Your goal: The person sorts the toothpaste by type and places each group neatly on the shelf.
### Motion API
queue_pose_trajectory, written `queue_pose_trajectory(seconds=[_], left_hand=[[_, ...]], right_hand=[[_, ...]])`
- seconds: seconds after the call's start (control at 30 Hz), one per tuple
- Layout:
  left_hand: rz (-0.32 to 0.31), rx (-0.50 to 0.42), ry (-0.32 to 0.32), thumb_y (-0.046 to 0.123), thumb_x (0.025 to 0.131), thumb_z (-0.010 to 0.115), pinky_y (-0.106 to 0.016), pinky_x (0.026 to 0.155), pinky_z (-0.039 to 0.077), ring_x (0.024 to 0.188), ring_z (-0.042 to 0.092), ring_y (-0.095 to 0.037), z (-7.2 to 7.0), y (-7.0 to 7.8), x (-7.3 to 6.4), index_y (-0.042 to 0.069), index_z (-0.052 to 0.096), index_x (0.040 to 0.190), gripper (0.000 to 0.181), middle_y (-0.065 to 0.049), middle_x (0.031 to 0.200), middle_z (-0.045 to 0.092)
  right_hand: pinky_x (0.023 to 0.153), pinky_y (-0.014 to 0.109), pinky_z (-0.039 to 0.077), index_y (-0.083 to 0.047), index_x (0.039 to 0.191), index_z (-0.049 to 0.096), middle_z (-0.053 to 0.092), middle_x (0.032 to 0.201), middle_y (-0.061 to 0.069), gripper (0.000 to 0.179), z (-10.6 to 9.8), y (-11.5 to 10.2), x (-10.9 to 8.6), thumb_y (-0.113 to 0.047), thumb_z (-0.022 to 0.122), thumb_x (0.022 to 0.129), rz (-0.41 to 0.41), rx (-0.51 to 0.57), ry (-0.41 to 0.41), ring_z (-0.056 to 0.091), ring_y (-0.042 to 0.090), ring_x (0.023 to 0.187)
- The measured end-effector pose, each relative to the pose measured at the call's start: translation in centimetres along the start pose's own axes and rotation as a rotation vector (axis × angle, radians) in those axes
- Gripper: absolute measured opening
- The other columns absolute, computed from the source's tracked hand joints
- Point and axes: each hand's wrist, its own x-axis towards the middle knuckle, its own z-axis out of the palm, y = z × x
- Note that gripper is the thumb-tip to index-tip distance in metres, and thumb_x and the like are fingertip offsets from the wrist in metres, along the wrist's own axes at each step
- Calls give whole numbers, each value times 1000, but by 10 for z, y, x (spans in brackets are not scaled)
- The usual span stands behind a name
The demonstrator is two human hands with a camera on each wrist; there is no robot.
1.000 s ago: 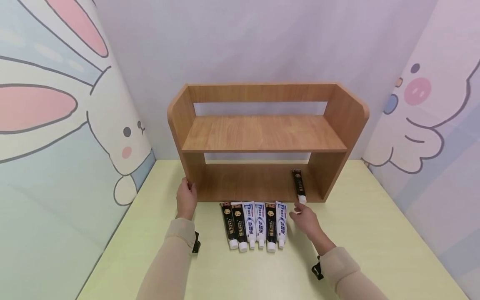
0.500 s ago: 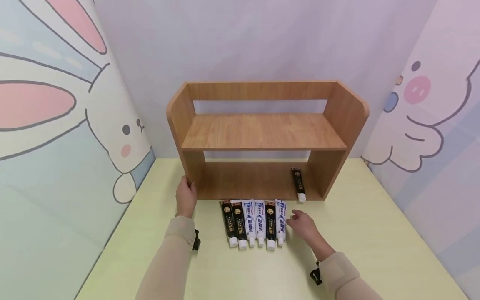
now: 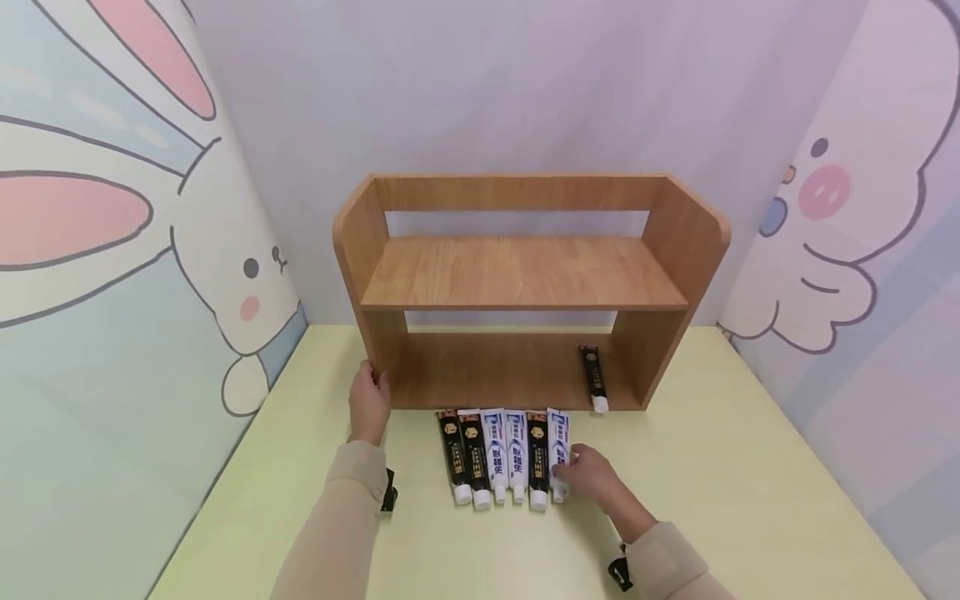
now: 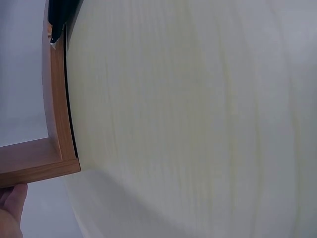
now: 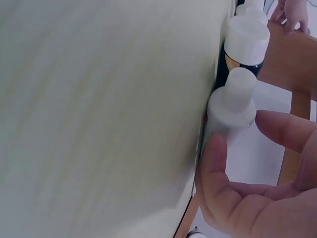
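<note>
My right hand [image 3: 592,475] is at the cap end of the rightmost white toothpaste tube [image 3: 558,437]. In the right wrist view, thumb and finger pinch this tube [image 5: 230,111] just behind its white cap. To its left lie black toothpaste tubes [image 3: 537,450] and white toothpaste tubes [image 3: 495,446], side by side in a row. One more black toothpaste tube [image 3: 592,375] lies inside the lower shelf, cap to the front. My left hand [image 3: 369,404] rests against the outer left side of the wooden shelf [image 3: 480,307]; its fingertips are partly hidden.
The two-level shelf stands at the back of the pale yellow table [image 3: 450,558]. Its upper board [image 3: 517,267] is bare. A cartoon rabbit wall [image 3: 225,250] rises on the left, a cartoon pig wall [image 3: 832,250] on the right.
My right hand has moved down and left from near the shelf's front edge, and its fingers have come onto the rightmost white toothpaste tube. My left hand stays at the shelf's side.
</note>
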Motion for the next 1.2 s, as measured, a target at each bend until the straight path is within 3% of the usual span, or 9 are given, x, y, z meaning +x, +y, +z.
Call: queue_pose_trajectory(seconds=[0.2,0.4,1.0,1.2], left_hand=[[19,29,22,10,103,50,-53,89,48,106,56,-39,3,-3,0,-3,47,124,25,-24,118,56],[24,48,26,9,102,50,-52,87,49,103,57,-39,4,-2,-1,-3,47,122,24,-24,115,56],[40,54,36,10,102,50,-53,84,49,101,57,-40,4,-5,3,-4,47,120,23,-25,113,56],[13,35,19,11,103,50,-54,90,47,107,56,-39,3,-5,0,-2,45,125,27,-24,120,55]], right_hand=[[61,34,49,15,109,55,62,86,11,42,6,2,-4,-12,72,81,-71,23,1,55,22,72],[60,35,51,15,110,54,60,87,12,42,6,0,-7,-10,71,81,-35,30,-6,56,23,72],[60,34,51,15,110,54,61,86,11,41,7,-1,-3,-6,71,79,-35,40,-8,56,22,72],[59,33,51,15,115,54,62,86,10,44,5,0,-4,-5,72,79,-4,70,-18,56,21,69]])
